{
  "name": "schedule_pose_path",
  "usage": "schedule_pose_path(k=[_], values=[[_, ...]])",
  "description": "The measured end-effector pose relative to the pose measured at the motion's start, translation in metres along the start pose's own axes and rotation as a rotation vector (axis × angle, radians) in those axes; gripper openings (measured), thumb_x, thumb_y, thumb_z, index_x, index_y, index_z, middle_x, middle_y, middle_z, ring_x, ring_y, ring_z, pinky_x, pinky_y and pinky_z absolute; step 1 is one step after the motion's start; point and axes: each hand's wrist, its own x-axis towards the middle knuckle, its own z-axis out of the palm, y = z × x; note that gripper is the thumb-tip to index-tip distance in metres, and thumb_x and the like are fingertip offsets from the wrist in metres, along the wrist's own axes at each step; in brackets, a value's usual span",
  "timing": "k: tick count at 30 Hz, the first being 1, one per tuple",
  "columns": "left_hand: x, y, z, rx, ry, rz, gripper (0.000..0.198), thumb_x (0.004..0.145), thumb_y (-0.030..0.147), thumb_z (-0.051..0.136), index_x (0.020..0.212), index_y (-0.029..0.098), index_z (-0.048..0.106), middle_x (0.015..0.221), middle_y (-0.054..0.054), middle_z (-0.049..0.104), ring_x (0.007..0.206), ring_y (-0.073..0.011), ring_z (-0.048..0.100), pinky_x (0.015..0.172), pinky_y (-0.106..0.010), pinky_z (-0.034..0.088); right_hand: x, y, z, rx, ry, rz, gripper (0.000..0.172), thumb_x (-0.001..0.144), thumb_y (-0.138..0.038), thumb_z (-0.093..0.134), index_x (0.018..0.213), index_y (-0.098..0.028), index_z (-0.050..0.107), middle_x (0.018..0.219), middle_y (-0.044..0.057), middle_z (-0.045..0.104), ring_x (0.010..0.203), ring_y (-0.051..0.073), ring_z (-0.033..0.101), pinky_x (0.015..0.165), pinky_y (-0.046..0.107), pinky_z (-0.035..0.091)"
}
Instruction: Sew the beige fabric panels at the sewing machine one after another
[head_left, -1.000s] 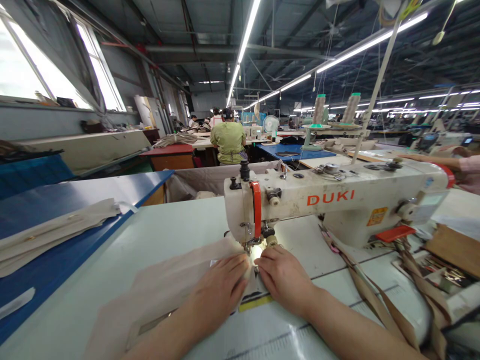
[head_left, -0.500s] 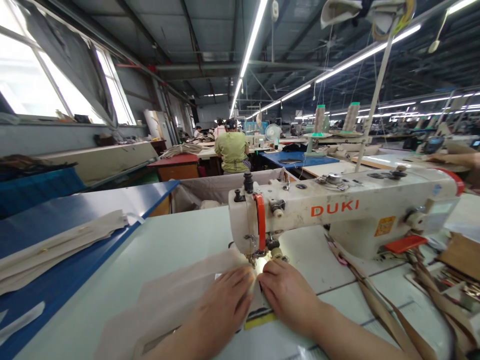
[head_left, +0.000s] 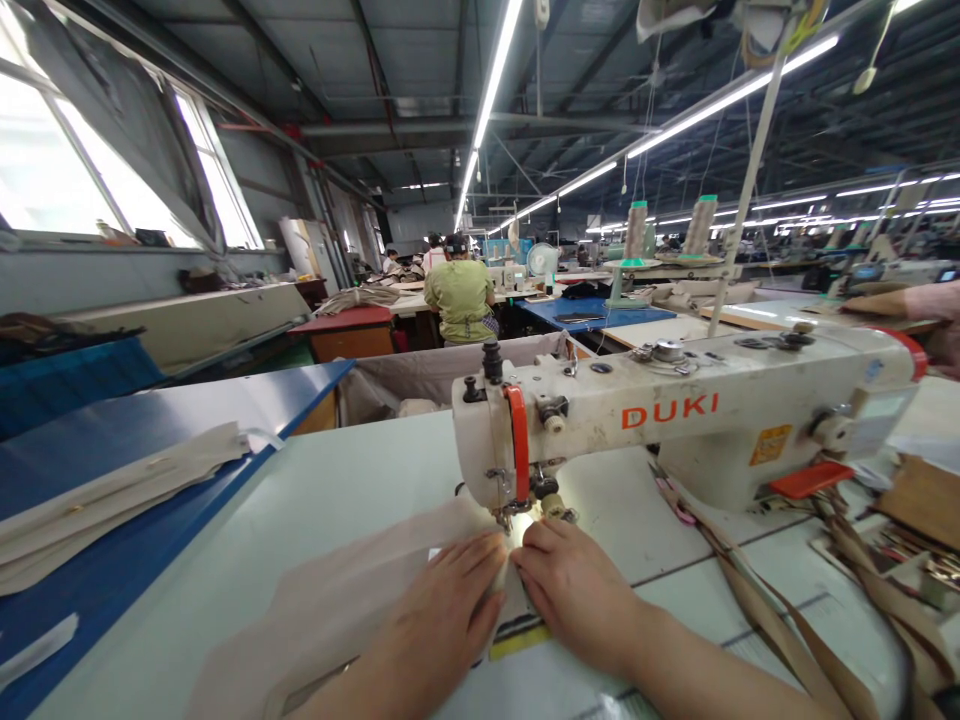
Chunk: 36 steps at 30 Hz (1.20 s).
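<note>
A pale beige piece of fabric [head_left: 330,590] lies on the light table, its far end under the needle area [head_left: 504,520] of a white sewing machine [head_left: 585,425] marked DUKI. My left hand [head_left: 439,600] rests flat on the fabric with fingers stretched toward the needle. Just right of the needle, my right hand [head_left: 574,590] has its fingers curled down and pressed together at the fabric's edge. What lies under those fingertips is mostly hidden. A lamp lights the spot between both hands.
Beige straps [head_left: 765,600] trail over the table on the right, near a tray of small parts [head_left: 911,570]. On the left, a blue table [head_left: 247,400] bears folded fabric pieces [head_left: 127,500]. Thread cones [head_left: 636,232] stand behind the machine. A person in a green shirt [head_left: 459,300] sits ahead.
The view has shifted slightly. Both hands and the fabric stay in nearly the same place at the needle. At the far right, a co-worker's arm and sleeve show more.
</note>
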Motion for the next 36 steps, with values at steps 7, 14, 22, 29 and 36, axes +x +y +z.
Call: schedule_pose_path(k=[7, 14, 22, 29, 36], values=[[-0.001, -0.002, 0.003, -0.006, 0.012, 0.006, 0.035, 0.094, 0.024, 0.050, 0.127, 0.018, 0.061, 0.125, -0.010, 0.069, 0.113, -0.0248, 0.067, 0.099, -0.041, 0.055, 0.000, -0.002, 0.001, 0.007, 0.012, -0.003, 0.016, 0.097, -0.013, 0.052, 0.091, -0.016, 0.067, 0.091, 0.006, 0.065, 0.090, 0.021, 0.058, 0.084, 0.031, 0.045], [0.001, -0.001, 0.001, 0.034, 0.018, 0.034, 0.033, 0.095, 0.024, 0.050, 0.125, 0.016, 0.061, 0.123, -0.011, 0.070, 0.111, -0.0241, 0.067, 0.099, -0.039, 0.055, -0.003, -0.002, 0.004, 0.024, 0.018, 0.000, 0.014, 0.096, -0.013, 0.054, 0.089, -0.016, 0.066, 0.090, 0.005, 0.065, 0.090, 0.021, 0.057, 0.083, 0.031, 0.044], [0.000, 0.000, 0.000, 0.023, 0.006, 0.012, 0.035, 0.093, 0.023, 0.051, 0.126, 0.016, 0.060, 0.124, -0.011, 0.070, 0.112, -0.0250, 0.067, 0.099, -0.041, 0.056, -0.003, -0.003, 0.002, 0.034, 0.007, 0.000, 0.014, 0.097, -0.015, 0.054, 0.090, -0.016, 0.066, 0.090, 0.005, 0.065, 0.089, 0.020, 0.056, 0.083, 0.031, 0.044], [0.001, -0.003, 0.002, 0.031, 0.003, 0.043, 0.035, 0.093, 0.023, 0.050, 0.125, 0.017, 0.061, 0.125, -0.011, 0.069, 0.113, -0.0253, 0.067, 0.099, -0.041, 0.055, -0.002, -0.003, 0.001, 0.028, 0.005, 0.013, 0.012, 0.095, -0.015, 0.056, 0.089, -0.016, 0.067, 0.090, 0.005, 0.065, 0.089, 0.021, 0.056, 0.083, 0.031, 0.043], [0.010, -0.014, 0.005, -0.019, -0.014, 0.011, 0.034, 0.094, 0.023, 0.050, 0.124, 0.020, 0.064, 0.124, -0.010, 0.070, 0.113, -0.0248, 0.067, 0.099, -0.041, 0.055, 0.000, -0.002, 0.000, -0.014, 0.006, 0.020, 0.012, 0.094, -0.015, 0.058, 0.087, -0.016, 0.067, 0.088, 0.005, 0.065, 0.086, 0.020, 0.056, 0.080, 0.030, 0.043]])
